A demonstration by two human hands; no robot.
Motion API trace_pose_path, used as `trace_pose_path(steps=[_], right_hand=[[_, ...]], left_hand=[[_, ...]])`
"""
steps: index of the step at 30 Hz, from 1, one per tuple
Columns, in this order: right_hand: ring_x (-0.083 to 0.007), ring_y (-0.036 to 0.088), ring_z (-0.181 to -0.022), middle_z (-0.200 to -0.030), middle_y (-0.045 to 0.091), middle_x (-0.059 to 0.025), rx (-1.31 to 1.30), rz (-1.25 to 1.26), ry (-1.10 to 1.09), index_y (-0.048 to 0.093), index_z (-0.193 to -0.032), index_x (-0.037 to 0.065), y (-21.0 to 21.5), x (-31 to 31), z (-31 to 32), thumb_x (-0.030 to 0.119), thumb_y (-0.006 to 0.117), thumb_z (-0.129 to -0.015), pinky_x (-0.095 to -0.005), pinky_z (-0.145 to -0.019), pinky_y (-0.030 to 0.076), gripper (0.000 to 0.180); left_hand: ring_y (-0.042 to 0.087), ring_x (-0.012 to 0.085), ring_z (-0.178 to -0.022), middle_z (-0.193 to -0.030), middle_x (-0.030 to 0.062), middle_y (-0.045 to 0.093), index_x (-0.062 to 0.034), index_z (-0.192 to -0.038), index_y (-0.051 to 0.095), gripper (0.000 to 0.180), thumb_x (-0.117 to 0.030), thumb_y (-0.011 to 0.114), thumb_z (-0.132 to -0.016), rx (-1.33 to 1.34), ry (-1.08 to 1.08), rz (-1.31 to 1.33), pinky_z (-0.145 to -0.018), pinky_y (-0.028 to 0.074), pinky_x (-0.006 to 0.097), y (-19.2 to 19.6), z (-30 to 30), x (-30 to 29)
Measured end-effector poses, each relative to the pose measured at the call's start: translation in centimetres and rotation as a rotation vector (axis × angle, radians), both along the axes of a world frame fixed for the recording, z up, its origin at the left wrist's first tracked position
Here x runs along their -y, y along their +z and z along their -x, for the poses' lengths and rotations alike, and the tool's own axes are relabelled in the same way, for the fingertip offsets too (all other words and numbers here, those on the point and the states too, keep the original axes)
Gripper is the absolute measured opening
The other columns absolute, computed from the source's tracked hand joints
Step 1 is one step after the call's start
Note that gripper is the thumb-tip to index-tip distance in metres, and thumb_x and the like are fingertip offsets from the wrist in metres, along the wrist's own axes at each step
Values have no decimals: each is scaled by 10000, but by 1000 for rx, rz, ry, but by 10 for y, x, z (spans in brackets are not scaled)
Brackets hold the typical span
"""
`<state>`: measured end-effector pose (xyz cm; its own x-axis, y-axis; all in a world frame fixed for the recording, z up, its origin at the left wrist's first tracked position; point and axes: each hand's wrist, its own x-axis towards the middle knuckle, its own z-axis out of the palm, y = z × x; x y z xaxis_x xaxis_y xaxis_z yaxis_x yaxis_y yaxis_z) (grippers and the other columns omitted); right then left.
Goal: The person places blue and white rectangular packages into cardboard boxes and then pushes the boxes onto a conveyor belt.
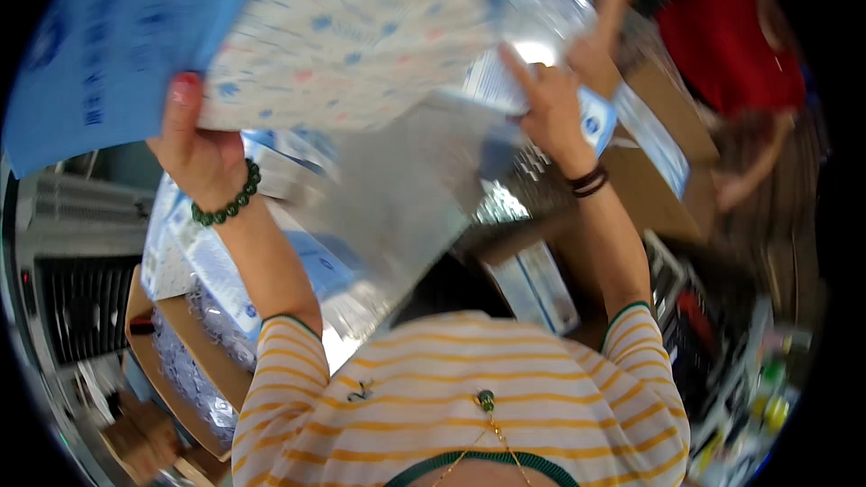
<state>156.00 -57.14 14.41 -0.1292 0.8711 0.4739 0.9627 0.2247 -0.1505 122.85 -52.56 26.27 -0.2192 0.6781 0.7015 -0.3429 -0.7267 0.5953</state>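
Observation:
My left hand point(203, 149) is closed on the edge of a large package, its thumb on top. The package has a blue printed side point(117, 45) and a white side point(352, 36) with small blue and pink motifs; motion blurs it. My right hand point(552, 108) is close to the package's right edge, one finger stretched out and the others partly bent, with nothing visibly held. Beside it lies a blue-and-white packet point(597, 122). Below the package, a grey flat surface point(388, 180) lies between my forearms.
At lower left, a cardboard box point(185, 365) holds clear plastic wrapping. More blue-and-white packets point(537, 289) lie around the grey surface. Cardboard boxes point(663, 185) stand at right. Another person in a red top point(735, 36) reaches in at upper right. A black vented panel point(86, 307) is at left.

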Motion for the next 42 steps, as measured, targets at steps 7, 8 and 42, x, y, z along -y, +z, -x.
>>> trace_pose_path(steps=[7,8,42], right_hand=[[-322,480,-1070,-1244,486,-176,-28,-634,-624,335,-1344,20,63,259,-132,109,812,-551,-383,-922,361,930],[-297,431,-1153,-1342,392,-163,-66,-649,-850,300,-1360,24,59,299,-130,82,803,-584,-383,-978,331,927],[-344,282,-1264,-1296,395,-256,-218,1125,-403,363,-1324,88,-360,373,-93,224,565,-835,-456,-1047,197,547]], left_hand=[[539,246,-1010,-1069,124,577,-11,-1095,539,450,-194,660,-703,-345,-802,304,-881,429,357,-67,-160,93],[535,244,-1022,-1081,131,574,-10,-1107,535,497,-209,688,-678,-588,-817,170,-883,423,354,-73,-187,110],[581,313,-927,-1017,137,621,-51,-1018,629,527,-513,500,-800,-1699,-1570,-120,-828,435,435,-337,-324,227]])
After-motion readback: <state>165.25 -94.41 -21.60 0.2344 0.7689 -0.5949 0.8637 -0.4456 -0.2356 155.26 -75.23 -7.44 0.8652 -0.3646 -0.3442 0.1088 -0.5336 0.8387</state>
